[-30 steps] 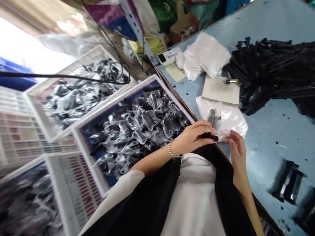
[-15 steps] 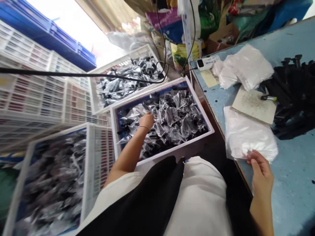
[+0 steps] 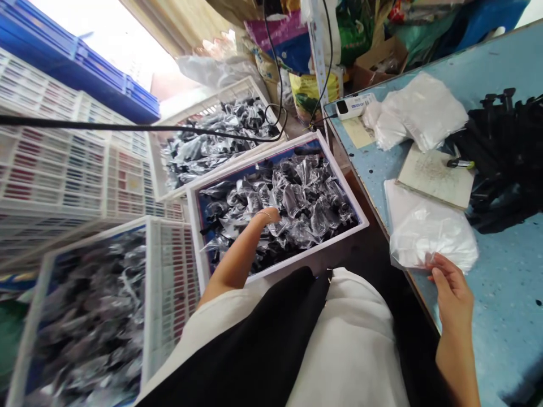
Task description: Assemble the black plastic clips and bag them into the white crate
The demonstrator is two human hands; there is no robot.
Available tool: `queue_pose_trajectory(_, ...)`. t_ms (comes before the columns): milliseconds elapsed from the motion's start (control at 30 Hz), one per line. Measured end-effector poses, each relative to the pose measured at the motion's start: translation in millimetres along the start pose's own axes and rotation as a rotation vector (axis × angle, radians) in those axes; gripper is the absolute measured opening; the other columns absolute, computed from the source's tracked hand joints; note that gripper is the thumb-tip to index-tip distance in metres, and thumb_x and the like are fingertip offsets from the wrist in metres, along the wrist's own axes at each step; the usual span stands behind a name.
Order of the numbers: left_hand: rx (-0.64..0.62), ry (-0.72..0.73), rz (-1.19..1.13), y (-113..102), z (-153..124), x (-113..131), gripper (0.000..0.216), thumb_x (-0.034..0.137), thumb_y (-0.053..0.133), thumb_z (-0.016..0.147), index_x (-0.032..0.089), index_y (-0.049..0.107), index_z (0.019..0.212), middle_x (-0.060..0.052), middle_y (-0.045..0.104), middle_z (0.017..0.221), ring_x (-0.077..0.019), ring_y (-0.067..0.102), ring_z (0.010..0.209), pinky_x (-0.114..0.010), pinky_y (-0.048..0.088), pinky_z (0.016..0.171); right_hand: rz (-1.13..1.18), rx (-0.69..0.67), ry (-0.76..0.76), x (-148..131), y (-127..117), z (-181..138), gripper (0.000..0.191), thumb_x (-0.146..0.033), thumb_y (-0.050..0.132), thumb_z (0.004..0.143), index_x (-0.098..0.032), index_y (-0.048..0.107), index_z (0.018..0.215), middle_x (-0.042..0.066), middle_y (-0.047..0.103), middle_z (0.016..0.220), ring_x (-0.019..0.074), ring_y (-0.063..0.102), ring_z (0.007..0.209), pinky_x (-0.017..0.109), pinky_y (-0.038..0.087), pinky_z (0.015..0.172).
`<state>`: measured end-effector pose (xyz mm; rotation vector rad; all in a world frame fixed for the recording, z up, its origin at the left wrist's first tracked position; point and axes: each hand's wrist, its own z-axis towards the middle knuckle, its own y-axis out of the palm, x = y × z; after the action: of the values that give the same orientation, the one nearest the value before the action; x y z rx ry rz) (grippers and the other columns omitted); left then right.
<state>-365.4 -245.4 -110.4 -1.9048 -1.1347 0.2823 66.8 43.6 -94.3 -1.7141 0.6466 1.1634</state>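
My left hand (image 3: 272,215), with a thin bracelet at the wrist, is down among black parts wrapped in clear plastic bags (image 3: 292,198) in the middle crate (image 3: 280,260). Its fingers are hidden, so whether it grips anything cannot be seen. On the blue table, my right hand (image 3: 452,282) pinches the near edge of a stack of clear plastic bags (image 3: 432,237) between thumb and fingers. A cardboard-like pad (image 3: 436,175) lies on the far part of that stack.
Loose black parts (image 3: 504,164) are heaped at the table's right, near more plastic bags (image 3: 428,110) and a white power strip (image 3: 355,106). Other filled crates stand behind (image 3: 250,85) and at left (image 3: 150,305). A black cable (image 3: 127,128) crosses above them.
My left hand has shifted right and toward me within the crate, its fingers dropping out of sight. My right hand stays at the bag stack, whose near edge now looks slightly lifted.
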Motion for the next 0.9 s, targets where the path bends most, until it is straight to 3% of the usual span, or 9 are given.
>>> queue_pose_trajectory(100,-0.156,0.194,-0.093,11.1,-2.2,67.9,0.023,0.037,0.067,0.091,0.015,0.074,0.091,-0.002,0.072,0.080,-0.0125,0.065,0.071,-0.021,0.052,0.069,-0.099,-0.045,-0.040,-1.4,1.7,3.1,0.045,-0.047,0.067,0.088,-0.024,0.069,0.127,0.011,0.069,0.129,0.0247,0.069,0.100,0.045,0.057,0.089)
queue_pose_trajectory(167,-0.197,0.503,-0.277,23.0,-13.3,132.2,0.023,0.037,0.062,0.094,0.017,0.074,0.094,-0.001,0.073,0.079,-0.0122,0.066,0.068,-0.020,0.051,0.067,-0.105,-0.069,-0.065,-4.9,7.4,4.0,0.045,-0.046,0.063,0.091,-0.024,0.068,0.130,0.010,0.068,0.132,0.0249,0.068,0.104,0.046,0.056,0.094)
queue_pose_trajectory(267,0.003,1.057,-0.463,49.0,-34.6,236.4,0.025,0.037,0.060,0.098,0.019,0.070,0.112,-0.009,0.073,0.104,-0.0182,0.070,0.094,-0.028,0.056,0.086,-0.068,-0.090,-0.108,-12.0,10.1,3.2,0.042,-0.044,0.058,0.094,-0.026,0.066,0.131,0.010,0.066,0.135,0.0244,0.066,0.109,0.047,0.054,0.098)
queue_pose_trajectory(333,0.214,1.115,-0.293,66.9,-40.4,291.6,0.027,0.036,0.065,0.096,0.015,0.067,0.113,-0.015,0.068,0.117,-0.0253,0.066,0.109,-0.040,0.054,0.099,-0.068,-0.081,-0.142,-14.4,-4.2,-3.2,0.040,-0.043,0.057,0.095,-0.026,0.066,0.130,0.011,0.063,0.139,0.0234,0.067,0.106,0.046,0.055,0.096)
queue_pose_trajectory(400,0.318,1.039,-0.078,79.9,-35.0,325.1,0.020,0.030,0.067,0.094,0.012,0.067,0.104,-0.018,0.065,0.117,-0.0293,0.064,0.110,-0.047,0.054,0.100,-0.162,0.021,-0.154,-11.3,-35.8,-18.7,0.040,-0.044,0.057,0.095,-0.026,0.066,0.130,0.012,0.061,0.140,0.0241,0.067,0.105,0.046,0.055,0.095)
queue_pose_trajectory(533,0.325,1.008,0.023,88.3,-12.2,335.2,0.015,0.011,0.055,0.097,0.012,0.069,0.090,-0.015,0.066,0.110,-0.0235,0.066,0.101,-0.040,0.057,0.095,-0.694,0.472,-0.003,16.1,-117.7,-68.7,0.050,-0.047,0.060,0.092,-0.019,0.065,0.133,0.020,0.062,0.134,0.0409,0.055,0.124,0.067,0.042,0.103)
queue_pose_trajectory(600,0.313,1.005,-0.085,87.1,-6.9,328.2,0.017,0.010,0.055,0.096,0.013,0.069,0.088,-0.012,0.067,0.106,-0.0209,0.066,0.097,-0.036,0.057,0.091,-0.888,0.575,0.127,33.9,-144.6,-91.5,0.055,-0.044,0.061,0.090,-0.016,0.063,0.137,0.026,0.055,0.143,0.0510,0.045,0.131,0.077,0.036,0.099)
queue_pose_trajectory(767,0.199,0.900,-0.477,76.8,-4.8,318.4,0.017,0.016,0.066,0.088,0.017,0.062,0.071,-0.004,0.065,0.084,-0.0169,0.064,0.083,-0.031,0.053,0.080,-0.914,0.477,0.195,58.9,-158.5,-113.1,0.057,-0.047,0.060,0.088,-0.019,0.064,0.138,0.026,0.049,0.150,0.0537,0.043,0.131,0.077,0.036,0.097)
queue_pose_trajectory(900,0.078,0.867,-0.643,68.5,-0.7,318.7,0.026,0.020,0.058,0.091,0.017,0.059,0.066,-0.005,0.064,0.085,-0.0168,0.064,0.086,-0.032,0.052,0.085,-0.464,0.445,0.239,49.9,-137.3,-102.9,0.079,-0.051,0.074,0.076,-0.020,0.053,0.146,0.019,0.065,0.130,0.0395,0.059,0.117,0.063,0.043,0.102)
